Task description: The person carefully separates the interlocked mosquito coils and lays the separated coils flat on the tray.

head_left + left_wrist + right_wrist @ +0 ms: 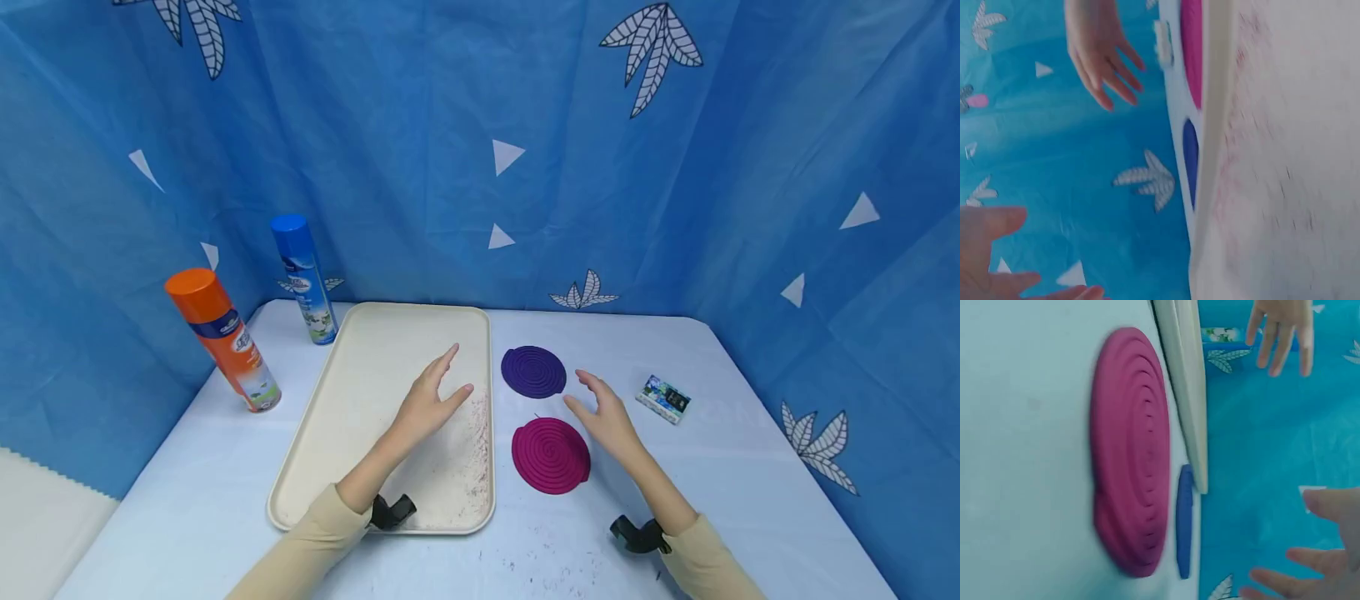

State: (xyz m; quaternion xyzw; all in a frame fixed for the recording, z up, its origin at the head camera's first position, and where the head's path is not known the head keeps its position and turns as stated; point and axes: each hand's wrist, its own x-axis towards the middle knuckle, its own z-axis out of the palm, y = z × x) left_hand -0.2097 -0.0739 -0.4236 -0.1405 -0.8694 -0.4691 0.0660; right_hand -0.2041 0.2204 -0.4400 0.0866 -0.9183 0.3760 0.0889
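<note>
The magenta coil [551, 455] lies flat on the pale blue table [735, 500], just to the left of the right hand's [609, 417] fingers and slightly nearer the person than their tips. The purple coil [533, 372] lies just beyond it, ahead and to the left of those same fingertips, and the two coils are near each other but apart. The right hand hovers with its fingers loosely spread and straight, holding nothing. The left hand [430, 402] hangs over the right half of the cream tray [360, 367], fingers likewise spread and relaxed, gripping nothing; reddish dust streaks the tray surface under and to the right of those fingers. The tray's right rim runs between the left fingers and the coils. A small printed box [663, 398] sits on the table to the right of the right hand, well apart from the coils. Far to the left of the left fingers stand an orange spray can [223, 340] and, farther back, a blue spray can [303, 279], both upright. Blue curtains printed with white leaves and triangles [525, 125] wall in the table on three sides. Dark specks dot the tabletop near the person.
</note>
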